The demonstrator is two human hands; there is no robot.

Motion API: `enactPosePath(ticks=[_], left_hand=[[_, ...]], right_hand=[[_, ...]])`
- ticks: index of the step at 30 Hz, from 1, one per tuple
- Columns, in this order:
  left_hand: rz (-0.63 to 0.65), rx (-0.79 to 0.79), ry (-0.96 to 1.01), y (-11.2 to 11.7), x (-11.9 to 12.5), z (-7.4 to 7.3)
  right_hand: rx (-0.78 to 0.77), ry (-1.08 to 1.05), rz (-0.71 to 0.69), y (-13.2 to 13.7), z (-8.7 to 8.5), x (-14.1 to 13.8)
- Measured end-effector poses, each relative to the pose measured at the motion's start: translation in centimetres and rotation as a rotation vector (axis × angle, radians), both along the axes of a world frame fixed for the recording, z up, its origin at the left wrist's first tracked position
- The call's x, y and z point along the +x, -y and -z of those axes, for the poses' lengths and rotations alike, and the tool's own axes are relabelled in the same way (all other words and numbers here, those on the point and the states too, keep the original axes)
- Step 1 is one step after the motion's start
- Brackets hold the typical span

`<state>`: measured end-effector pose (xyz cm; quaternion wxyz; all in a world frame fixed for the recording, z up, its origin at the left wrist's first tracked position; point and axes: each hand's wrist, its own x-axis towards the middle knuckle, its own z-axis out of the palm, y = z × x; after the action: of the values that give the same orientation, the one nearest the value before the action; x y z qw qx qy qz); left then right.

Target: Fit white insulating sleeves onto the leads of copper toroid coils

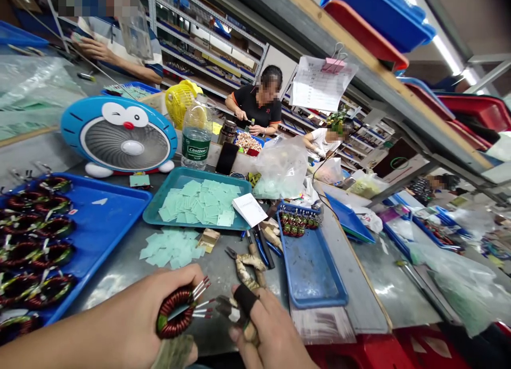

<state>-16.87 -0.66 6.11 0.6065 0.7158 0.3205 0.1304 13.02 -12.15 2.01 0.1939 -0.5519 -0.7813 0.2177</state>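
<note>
Grey workbench point(120, 300) w/ blue tray point(104, 209) of coils point(54, 226), teal tray point(179, 176), green sheets point(171, 249)

A bright fluorescent tube point(446, 54) overhead; edges bow outward.

Our left hand point(120, 318) held a copper-wound toroid coil point(172, 311); our right hand point(271, 331) held taped pliers point(227, 309) just beside its leads point(202, 288), over the worktop point(215, 284).

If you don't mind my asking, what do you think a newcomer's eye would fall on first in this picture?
Probably the red-wound toroid coil held in the left hand at the bottom centre, with the right hand on pliers beside its wire ends. Next comes the round blue cartoon-face fan at the back of the bench, then the blue tray of similar coils at the left.
</note>
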Motion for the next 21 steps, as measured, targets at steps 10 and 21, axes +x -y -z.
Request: enactPosePath(ticks=[10,21], left_hand=[[-0.151,0.075,0.034,1.0,1.4,1.3],[-0.377,0.402,-0.099,2.5,2.3,0.3]], right_hand=[[-0.028,-0.072,0.187,1.8,5.1,-1.7],[-0.062,-0.123,0.377,2.2,4.6,-3.3]])
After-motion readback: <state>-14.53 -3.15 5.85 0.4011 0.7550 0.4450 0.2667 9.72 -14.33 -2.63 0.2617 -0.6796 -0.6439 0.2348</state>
